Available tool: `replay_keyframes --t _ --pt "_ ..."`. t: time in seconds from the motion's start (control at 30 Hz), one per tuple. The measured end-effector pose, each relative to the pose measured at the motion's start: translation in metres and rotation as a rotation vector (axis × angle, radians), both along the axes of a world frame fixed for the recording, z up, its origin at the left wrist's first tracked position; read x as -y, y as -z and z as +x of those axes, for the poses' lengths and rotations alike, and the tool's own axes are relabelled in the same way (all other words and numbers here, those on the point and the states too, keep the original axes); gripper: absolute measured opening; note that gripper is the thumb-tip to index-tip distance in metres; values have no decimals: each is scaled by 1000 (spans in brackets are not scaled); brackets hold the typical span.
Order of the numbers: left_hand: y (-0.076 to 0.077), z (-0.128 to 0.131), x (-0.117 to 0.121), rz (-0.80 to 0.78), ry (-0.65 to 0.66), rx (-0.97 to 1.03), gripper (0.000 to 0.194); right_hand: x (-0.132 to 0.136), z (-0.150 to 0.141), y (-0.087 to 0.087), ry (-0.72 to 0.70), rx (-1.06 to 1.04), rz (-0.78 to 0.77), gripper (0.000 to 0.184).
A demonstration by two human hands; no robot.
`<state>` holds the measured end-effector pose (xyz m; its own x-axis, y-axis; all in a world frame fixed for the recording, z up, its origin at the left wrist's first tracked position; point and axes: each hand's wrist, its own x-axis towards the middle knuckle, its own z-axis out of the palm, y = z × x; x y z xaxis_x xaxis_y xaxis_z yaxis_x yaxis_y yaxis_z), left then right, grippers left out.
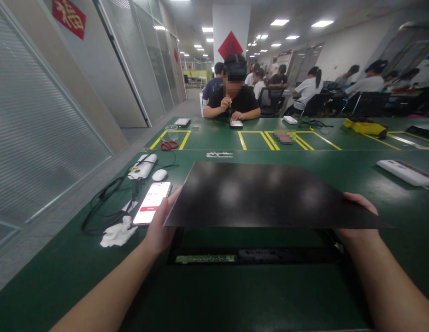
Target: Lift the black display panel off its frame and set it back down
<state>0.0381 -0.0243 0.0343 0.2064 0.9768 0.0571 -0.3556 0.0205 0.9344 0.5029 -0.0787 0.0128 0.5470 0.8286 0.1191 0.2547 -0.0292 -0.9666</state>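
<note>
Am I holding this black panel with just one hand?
No, the left hand and right hand hold opposite sides of the black panel.

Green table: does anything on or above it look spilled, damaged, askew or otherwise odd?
Only mild clutter: a crumpled white tissue beside the phone, and black cables sprawling in loose loops at the left. No spill shows, and the dark panel has no visible crack.

White ceiling lamps [279,22] are shining at the top.
Pale glare is spotting the black sheet [249,198] in the middle; the side edges are stretching.
</note>
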Motion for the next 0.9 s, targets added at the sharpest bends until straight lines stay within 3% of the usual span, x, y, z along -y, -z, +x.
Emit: replay_keyframes --t 0.1,0.2,0.33,0.47,0.57,0.73,0.9 --pt "5 0 -1 28 73 -19 69 4 1 -3 115 -322 7 32" --pt "12 -4 -5 91 90 -149 69 11 -7 -14 206 -351 86 45" --pt "18 -10 -9 198 98 -281 65 15 -15 -27 199 -366 275 53" --pt "21 -13 -9 266 141 -415 58 9 -14 -25 217 -407 372 44" --pt "24 -16 -8 325 198 -533 58 2 -10 -22 382 -548 447 35" --pt "30 -18 -11 429 253 -628 53 -4 3 -25 616 -873 751 24" --pt "30 -18 -10 457 327 -716 50 0 13 -28 711 -854 851 14"
